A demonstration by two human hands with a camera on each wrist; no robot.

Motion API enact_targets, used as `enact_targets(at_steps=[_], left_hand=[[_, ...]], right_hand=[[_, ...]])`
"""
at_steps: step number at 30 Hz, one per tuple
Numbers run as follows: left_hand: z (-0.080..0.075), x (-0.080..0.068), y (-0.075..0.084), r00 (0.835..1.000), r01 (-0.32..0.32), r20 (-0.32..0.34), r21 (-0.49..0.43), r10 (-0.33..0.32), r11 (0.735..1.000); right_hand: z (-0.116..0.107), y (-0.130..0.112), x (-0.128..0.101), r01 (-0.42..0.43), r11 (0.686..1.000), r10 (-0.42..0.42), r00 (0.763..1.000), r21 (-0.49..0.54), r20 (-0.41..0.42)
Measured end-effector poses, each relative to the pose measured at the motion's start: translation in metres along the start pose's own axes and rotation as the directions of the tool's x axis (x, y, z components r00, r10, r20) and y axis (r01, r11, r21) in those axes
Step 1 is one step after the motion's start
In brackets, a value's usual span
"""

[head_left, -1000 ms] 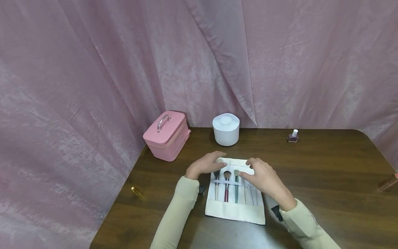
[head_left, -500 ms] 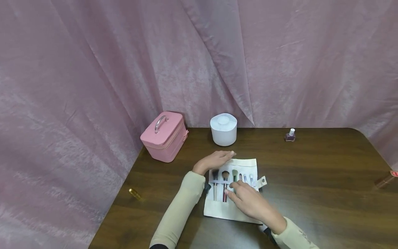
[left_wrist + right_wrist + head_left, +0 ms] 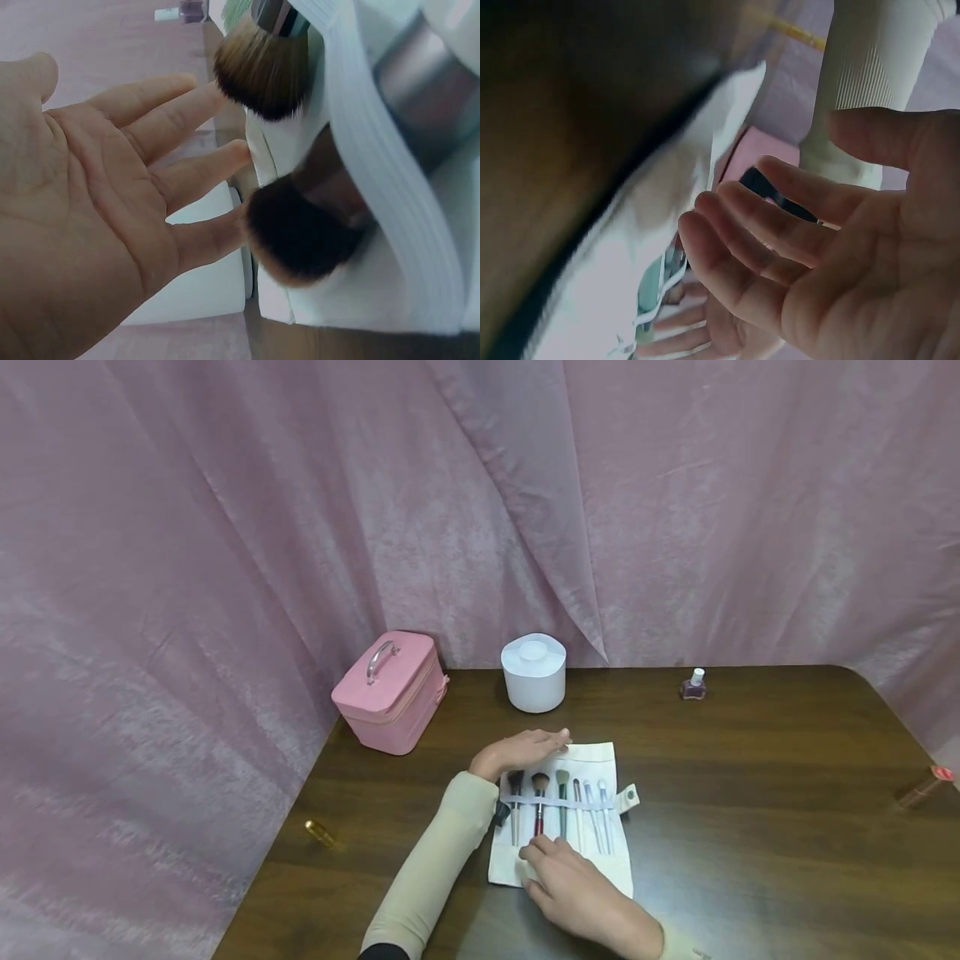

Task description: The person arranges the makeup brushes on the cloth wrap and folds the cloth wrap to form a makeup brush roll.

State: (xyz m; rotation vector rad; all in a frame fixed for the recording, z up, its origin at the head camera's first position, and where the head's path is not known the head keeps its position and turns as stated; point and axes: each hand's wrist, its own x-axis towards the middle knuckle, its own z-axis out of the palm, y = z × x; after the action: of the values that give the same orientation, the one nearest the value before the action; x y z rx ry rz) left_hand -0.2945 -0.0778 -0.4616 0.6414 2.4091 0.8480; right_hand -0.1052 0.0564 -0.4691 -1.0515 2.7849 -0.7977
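Note:
A white fabric brush roll (image 3: pixel 592 753) lies unfolded on the table, with several makeup brushes (image 3: pixel 540 783) tucked under its pale elastic band. My left hand (image 3: pixel 523 752) is at its far edge, fingers straight; the left wrist view shows the palm facing the camera, fingertips right beside the roll's edge and a dark-bristled brush (image 3: pixel 300 232). Over the near part of the roll hovers my right hand (image 3: pixel 573 889), hiding some brush handles. Its fingers are loosely bent with nothing in them in the right wrist view. A snap tab (image 3: pixel 628 798) sticks out from the roll's right side.
Behind the roll stand a pink vanity case (image 3: pixel 390 689) and a white lidded container (image 3: pixel 534 677). A nail polish bottle (image 3: pixel 693 685) stands back right, a gold tube (image 3: pixel 320 833) lies at left, and a brownish tube (image 3: pixel 921 789) is at far right. Pink curtains (image 3: pixel 480 510) hang behind.
My right hand has moved from the roll's upper right side down to its near edge, uncovering the brushes and the snap tab. My left hand has shifted slightly right along the far edge.

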Motion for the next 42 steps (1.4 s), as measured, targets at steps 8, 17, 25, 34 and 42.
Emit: enact_targets(at_steps=[8,17,25,34,42], left_hand=[[0.0,0.002,0.001,0.999,0.013,0.037,0.019,-0.014,1.0],[-0.002,-0.002,-0.005,0.996,0.07,0.051,-0.009,-0.069,0.998],[-0.001,-0.006,-0.012,0.996,0.076,0.049,-0.016,-0.075,0.997],[0.001,-0.018,-0.016,0.995,0.075,0.059,0.036,-0.077,0.997],[-0.002,-0.032,-0.024,0.995,0.033,0.092,0.105,-0.043,0.994]], right_hand=[[0.009,-0.007,-0.002,0.039,0.998,-0.037,0.999,-0.053,0.039],[0.008,-0.003,-0.01,0.005,0.998,-0.004,1.0,-0.062,0.017],[0.002,0.004,-0.021,-0.038,0.999,0.039,0.998,-0.024,0.046],[-0.006,0.018,-0.036,-0.042,0.999,0.043,0.999,-0.032,0.004],[-0.011,0.034,-0.046,-0.035,0.997,0.032,0.998,-0.063,-0.056]])
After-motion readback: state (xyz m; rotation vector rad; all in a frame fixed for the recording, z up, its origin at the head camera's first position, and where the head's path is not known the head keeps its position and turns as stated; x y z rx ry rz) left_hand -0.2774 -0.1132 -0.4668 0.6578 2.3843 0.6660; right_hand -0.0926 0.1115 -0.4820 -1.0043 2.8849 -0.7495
